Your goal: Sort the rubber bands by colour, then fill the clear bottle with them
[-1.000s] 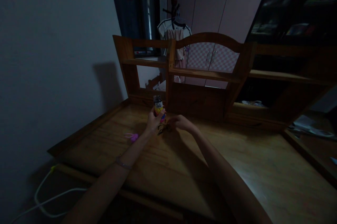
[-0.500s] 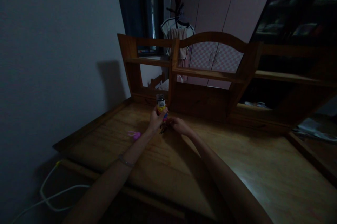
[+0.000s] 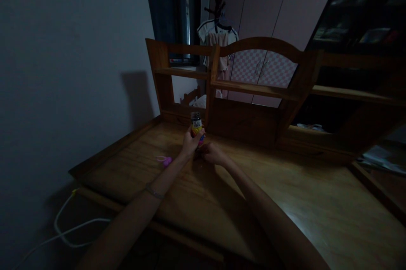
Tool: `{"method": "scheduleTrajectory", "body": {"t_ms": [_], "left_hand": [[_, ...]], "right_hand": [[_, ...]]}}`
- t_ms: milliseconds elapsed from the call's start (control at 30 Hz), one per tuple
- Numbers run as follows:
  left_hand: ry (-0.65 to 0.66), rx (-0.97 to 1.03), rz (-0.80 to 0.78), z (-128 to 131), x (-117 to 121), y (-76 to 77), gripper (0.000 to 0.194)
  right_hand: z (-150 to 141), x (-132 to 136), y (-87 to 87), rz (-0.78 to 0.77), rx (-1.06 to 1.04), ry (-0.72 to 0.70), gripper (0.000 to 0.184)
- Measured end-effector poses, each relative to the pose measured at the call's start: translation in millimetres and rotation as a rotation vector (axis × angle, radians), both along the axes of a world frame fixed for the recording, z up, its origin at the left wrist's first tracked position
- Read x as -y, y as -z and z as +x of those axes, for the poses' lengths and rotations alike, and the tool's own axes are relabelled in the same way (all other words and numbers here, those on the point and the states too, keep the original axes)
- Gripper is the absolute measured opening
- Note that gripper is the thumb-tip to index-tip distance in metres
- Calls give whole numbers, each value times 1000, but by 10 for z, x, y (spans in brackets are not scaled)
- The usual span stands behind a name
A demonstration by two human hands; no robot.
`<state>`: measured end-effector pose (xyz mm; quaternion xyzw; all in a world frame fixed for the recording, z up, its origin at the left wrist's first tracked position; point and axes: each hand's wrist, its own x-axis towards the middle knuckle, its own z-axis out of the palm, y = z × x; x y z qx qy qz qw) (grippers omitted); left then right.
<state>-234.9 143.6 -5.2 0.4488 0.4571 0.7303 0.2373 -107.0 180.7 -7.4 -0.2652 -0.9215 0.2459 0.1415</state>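
Note:
My left hand (image 3: 190, 142) is wrapped round a small jar (image 3: 196, 122) with a clear top end, a dark band, a white label and yellow, blue and pink colours lower down. The jar is held tilted above the wooden desk. Close by on its right, my right hand (image 3: 212, 154) has its fingers curled together near the jar's lower end. What lies in those fingers is too dark to make out. A purple pompom-like thing with a loop (image 3: 167, 161) rests on the desk, left of my hands.
The wooden desktop (image 3: 269, 185) has a shelf unit (image 3: 253, 88) along its back. A white wall (image 3: 79, 50) stands on the left. White cable (image 3: 65, 236) hangs past the near left corner. Clothes (image 3: 218, 37) hang on a stand behind, beside a pink cupboard (image 3: 263, 7).
The view has shifted slightly, moving the scene a little to the right. My right hand's fingers have drawn in closer, and the dark thing below the jar is now mostly hidden.

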Motion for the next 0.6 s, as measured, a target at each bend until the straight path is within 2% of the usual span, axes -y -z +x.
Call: {"method": "scheduleTrajectory", "body": {"t_ms": [167, 433, 600], "left_hand": [[9, 35, -1, 22, 14, -16, 47], [15, 32, 13, 5, -27, 19, 45], [10, 21, 7, 4, -26, 13, 46]], "right_hand": [[-30, 72, 11, 20, -29, -46, 14], [-87, 213, 88, 53, -127, -27, 25], [-127, 270, 84, 69, -164, -60, 23]]}}
